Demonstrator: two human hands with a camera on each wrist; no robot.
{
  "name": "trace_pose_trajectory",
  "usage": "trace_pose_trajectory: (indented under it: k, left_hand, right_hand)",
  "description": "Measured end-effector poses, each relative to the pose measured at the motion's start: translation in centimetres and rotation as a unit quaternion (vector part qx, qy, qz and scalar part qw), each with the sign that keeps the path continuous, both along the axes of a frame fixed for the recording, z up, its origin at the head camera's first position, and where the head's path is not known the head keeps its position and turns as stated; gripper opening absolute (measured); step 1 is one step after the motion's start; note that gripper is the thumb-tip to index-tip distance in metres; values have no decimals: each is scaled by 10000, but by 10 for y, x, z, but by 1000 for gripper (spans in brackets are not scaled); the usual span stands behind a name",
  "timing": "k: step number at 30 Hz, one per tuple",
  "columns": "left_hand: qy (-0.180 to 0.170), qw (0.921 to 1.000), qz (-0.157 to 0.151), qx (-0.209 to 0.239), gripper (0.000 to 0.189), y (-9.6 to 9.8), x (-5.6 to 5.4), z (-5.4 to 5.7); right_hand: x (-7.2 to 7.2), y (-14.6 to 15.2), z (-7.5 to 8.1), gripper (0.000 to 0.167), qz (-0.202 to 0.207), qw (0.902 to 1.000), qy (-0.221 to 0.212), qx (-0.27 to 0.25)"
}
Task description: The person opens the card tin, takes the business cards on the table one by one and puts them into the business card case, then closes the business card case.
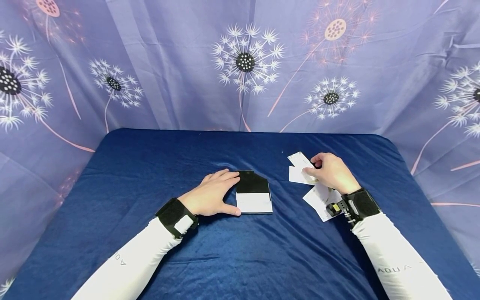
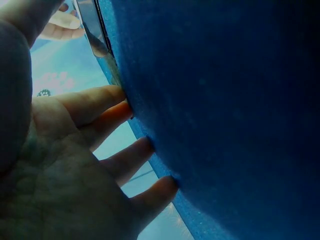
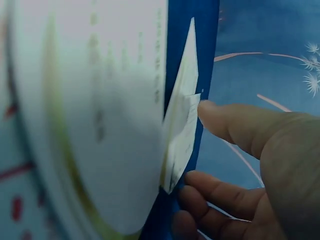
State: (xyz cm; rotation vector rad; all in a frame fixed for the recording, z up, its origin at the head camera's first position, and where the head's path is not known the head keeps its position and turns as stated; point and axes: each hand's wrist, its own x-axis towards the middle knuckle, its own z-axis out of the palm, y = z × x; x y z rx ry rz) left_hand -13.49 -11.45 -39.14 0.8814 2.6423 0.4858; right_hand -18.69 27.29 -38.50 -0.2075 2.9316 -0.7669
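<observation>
A small flat black case point(image 1: 253, 182) with a white lower part lies on the blue cloth, near the middle of the table. My left hand point(image 1: 214, 192) rests along its left side, fingers straight and spread, thumb at the near corner and index finger at the far one. To the right, several white cards point(image 1: 301, 175) overlap loosely. My right hand point(image 1: 333, 168) pinches the upper card point(image 3: 182, 142) across its edges, thumb on one side and curled fingers on the other. A larger white card point(image 1: 318, 202) lies partly hidden under my right wrist.
A dark blue cloth point(image 1: 168, 154) covers the table and shows folds. Behind it hangs a lilac curtain point(image 1: 180, 62) with dandelion prints. Both wrists wear black straps, and a small device point(image 1: 335, 208) on the right one hangs close over the cards.
</observation>
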Motion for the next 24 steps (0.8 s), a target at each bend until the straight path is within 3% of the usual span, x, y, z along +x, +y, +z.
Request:
trace_pose_trajectory:
  k: [15, 24]
  left_hand:
    - [8, 10000, 20, -36, 99, 0, 0, 0]
    - [12, 10000, 26, -49, 98, 1, 0, 0]
  right_hand:
    - [0, -1, -5, 46, -120, 9998, 141, 115]
    - [1, 0, -3, 19, -288, 9975, 523, -370]
